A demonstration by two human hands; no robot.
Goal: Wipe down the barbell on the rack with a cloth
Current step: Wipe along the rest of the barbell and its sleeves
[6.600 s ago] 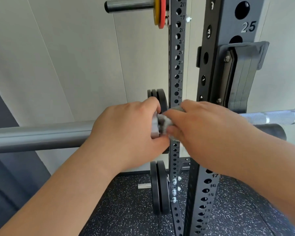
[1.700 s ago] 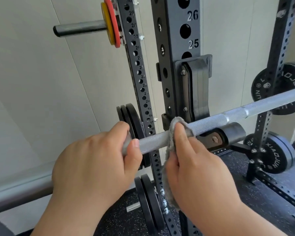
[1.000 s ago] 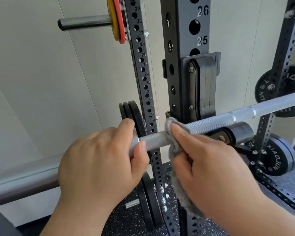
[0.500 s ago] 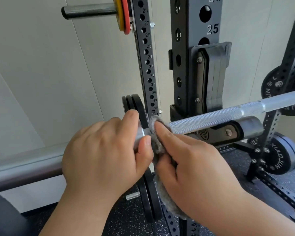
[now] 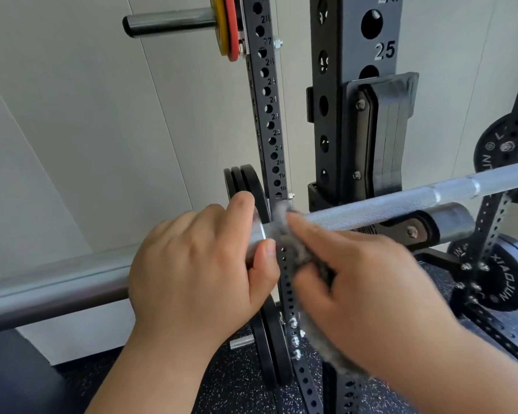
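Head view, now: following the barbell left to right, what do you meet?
Barbell sleeve → left hand gripping the collar → grey cloth under the right hand → knurled shaft in front of the J-hook → smooth ring mark.

The long silver steel barbell point(image 5: 371, 209) lies across the black perforated steel rack upright point(image 5: 335, 130), tilted slightly up to the right, its knurled shaft resting on the hook. The fuzzy grey cloth point(image 5: 284, 231) wraps the shaft just left of that upright, against the collar, its tail hanging below.
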